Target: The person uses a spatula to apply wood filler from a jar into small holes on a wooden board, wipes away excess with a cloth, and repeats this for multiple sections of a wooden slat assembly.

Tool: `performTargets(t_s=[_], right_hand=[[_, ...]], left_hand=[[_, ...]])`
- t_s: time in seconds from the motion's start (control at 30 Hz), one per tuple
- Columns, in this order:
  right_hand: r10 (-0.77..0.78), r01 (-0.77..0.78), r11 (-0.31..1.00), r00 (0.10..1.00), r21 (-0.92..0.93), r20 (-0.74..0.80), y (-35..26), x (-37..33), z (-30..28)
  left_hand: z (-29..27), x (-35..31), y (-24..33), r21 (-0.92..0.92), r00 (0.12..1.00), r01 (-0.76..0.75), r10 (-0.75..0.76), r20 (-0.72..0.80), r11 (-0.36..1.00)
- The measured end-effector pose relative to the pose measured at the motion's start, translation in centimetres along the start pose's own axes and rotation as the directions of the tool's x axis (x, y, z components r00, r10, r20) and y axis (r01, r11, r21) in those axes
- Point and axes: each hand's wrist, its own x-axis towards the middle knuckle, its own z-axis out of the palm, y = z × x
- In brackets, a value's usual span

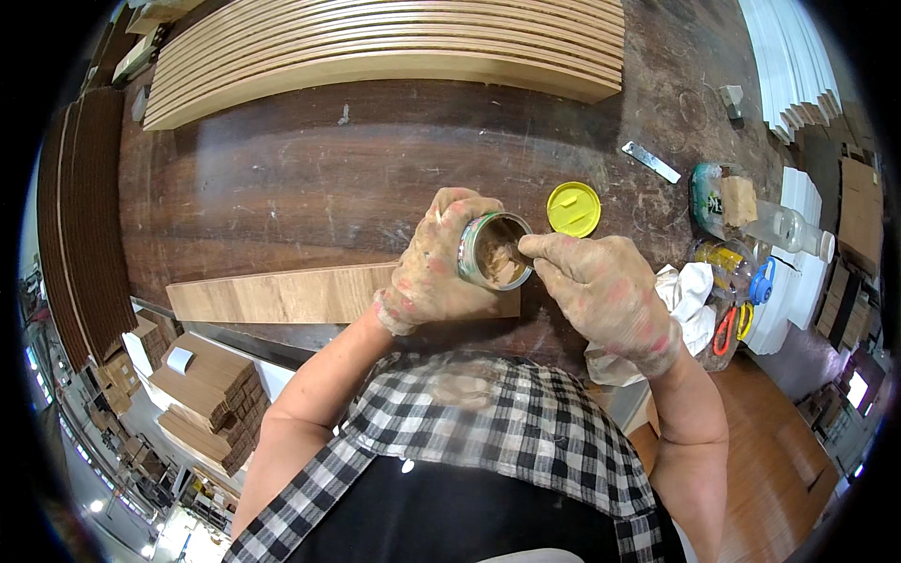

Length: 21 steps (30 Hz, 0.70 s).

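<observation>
My left hand [436,267], in a stained work glove, is wrapped round a small open can [466,253]. The can tilts toward me, and brown paste [502,263] shows inside it. At the can's right rim my right hand [601,291], gloved too, has its fingers pinched together. Something thin and greyish seems to run from those fingertips into the paste, but the fingers hide most of it. Just beyond my right hand a round yellow lid [573,209] lies on the dark table [282,202]. Under my left hand and the can lies a light wooden board [272,296].
Long wooden strips [394,70] lie stacked across the table's far side. To the right are a flat metal piece [651,162], bottles [793,232], a blue-capped container [741,272], orange-handled scissors [725,331] and white cloth [690,300]. Brown panels [89,225] stand at the left edge.
</observation>
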Motion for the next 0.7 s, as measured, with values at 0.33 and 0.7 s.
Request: performTargets(t_s=[0.33, 0.7], right_hand=[[0.379, -0.448, 0.785, 0.894, 0.428, 0.240, 0.3, 0.2, -0.2], [0.321, -0.388, 0.693, 0.921, 0.608, 0.222, 0.7, 0.8, 1.7]], left_hand=[[0.2, 0.2, 0.4, 0.015, 0.999, 0.004, -0.004, -0.049, 1.000], [0.4, -0.4, -1.0, -0.020, 0.991, -0.034, 0.031, -0.126, 0.999]])
